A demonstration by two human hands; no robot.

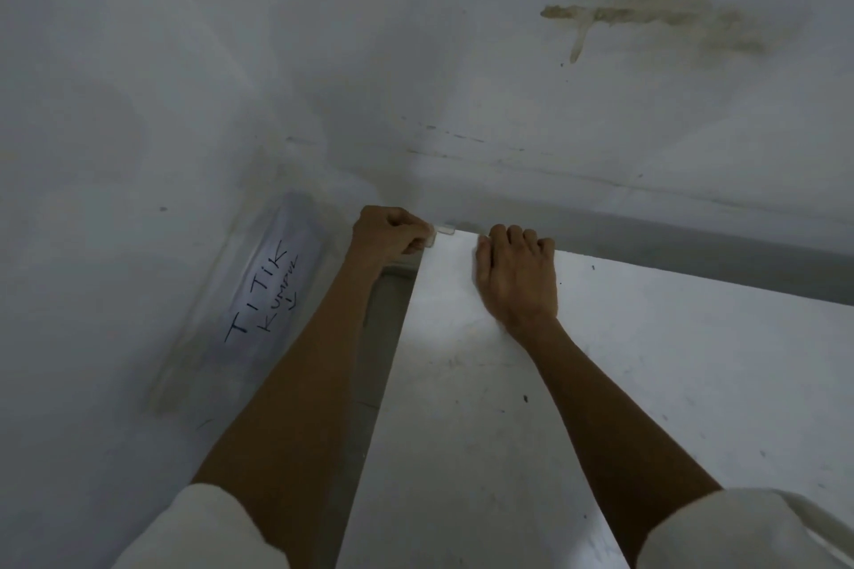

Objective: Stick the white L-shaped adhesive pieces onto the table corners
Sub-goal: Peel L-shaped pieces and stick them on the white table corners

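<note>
On the left wall [115,152], a clear plastic cover [194,337] holds a pale sheet [272,286] with "TITIK KUMPUL" and a small arrow handwritten on it in dark ink; the cover sits tilted and its edges look yellowed. The left hand [393,236] is at the far left corner of the white surface [647,383], its fingers curled in, and it pinches the piece [444,230] against that corner from the left side. The right hand [513,273] lies palm down on the surface just beside the corner, thumb on top near the piece. Its fingers are bent over the far edge so that it grasps that edge, and their tips are hidden behind it. The piece is small and white, nearly the same shade as the surface. It wraps the corner, one leg along the far edge and the other along the left edge, partly covered by the left fingertips. Both forearms are bare, with white sleeves [198,531] at the bottom of the view. The back wall [462,83] carries a yellowish stain [647,14] above the surface.
</note>
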